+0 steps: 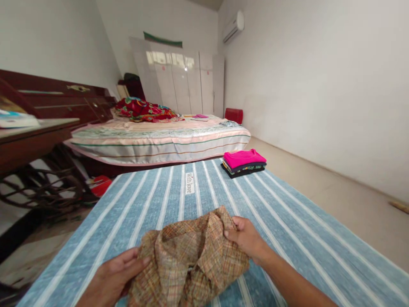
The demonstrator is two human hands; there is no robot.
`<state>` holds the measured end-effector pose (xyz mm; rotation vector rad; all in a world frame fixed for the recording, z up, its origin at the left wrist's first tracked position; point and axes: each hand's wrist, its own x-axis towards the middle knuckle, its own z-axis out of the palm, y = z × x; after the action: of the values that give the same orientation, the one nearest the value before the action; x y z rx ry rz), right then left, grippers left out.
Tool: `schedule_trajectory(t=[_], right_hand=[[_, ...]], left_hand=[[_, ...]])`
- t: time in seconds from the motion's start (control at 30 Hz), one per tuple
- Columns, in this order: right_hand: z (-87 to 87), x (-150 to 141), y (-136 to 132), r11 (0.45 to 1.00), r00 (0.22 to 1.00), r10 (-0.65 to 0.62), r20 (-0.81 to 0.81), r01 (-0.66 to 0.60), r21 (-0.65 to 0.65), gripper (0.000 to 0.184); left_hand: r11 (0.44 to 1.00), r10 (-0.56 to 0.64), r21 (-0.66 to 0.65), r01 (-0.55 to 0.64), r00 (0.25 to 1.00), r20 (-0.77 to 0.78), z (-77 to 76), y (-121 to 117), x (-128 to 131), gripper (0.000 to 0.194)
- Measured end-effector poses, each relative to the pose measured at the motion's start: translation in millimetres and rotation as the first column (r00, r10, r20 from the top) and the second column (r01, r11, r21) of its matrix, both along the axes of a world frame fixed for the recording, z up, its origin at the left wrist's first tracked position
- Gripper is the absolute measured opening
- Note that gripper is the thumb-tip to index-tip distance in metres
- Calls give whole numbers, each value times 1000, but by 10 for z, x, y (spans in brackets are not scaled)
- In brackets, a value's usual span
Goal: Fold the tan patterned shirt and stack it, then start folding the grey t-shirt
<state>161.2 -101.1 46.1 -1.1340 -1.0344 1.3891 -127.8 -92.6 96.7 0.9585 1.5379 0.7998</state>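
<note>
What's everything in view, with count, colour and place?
collared plaid fabric garment: one, brown, between both hands
flat striped fabric cover: one, blue and white, beneath the garment
rectangular "With love" label: one, white, on the cover
folded fabric stack: one, pink on top, cover's far end
bed with striped sheet: one, pink-white, beyond the cover
rumpled floral bedding: one, red, on the bed
carved wooden headboard: one, dark red, left
tall wardrobe: one, white, far wall
long strip: one, green, above the wardrobe
boxy air conditioner: one, white, right wall
boxy object: one, red, past the bed
table with spoked wheel: one, brown, left
left hand: one, bare, gripping garment's left
right hand: one, bare, gripping its right
</note>
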Motion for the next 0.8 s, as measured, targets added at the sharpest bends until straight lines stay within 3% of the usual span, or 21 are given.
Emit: schedule_trajectory(t=[0.17,0.3,0.47,0.6,0.73,0.8], right_hand=[[197,557,315,1000,1000,2,18,-2,5,25],[354,1098,709,1000,988,-25,151,22,20,27],[646,1783,1327,987,940,-148,307,123,100,21],[931,2257,1868,965,885,-256,388,210,157,13],[1180,2633,2430,929,777,-370,510,296,222,7],[1222,2775,2712,907,696,-422,581,328,265,7]], left_hand=[[993,-103,63,97,990,95,131,322,508,44],[980,-148,153,127,980,135,140,711,1056,40],[945,-181,297,135,974,134,182,1440,1771,34],[904,-203,408,130,969,140,373,2095,2302,28],[878,-159,477,31,960,230,593,2699,2755,23],[883,-128,470,-8,958,256,639,2966,2943,21]])
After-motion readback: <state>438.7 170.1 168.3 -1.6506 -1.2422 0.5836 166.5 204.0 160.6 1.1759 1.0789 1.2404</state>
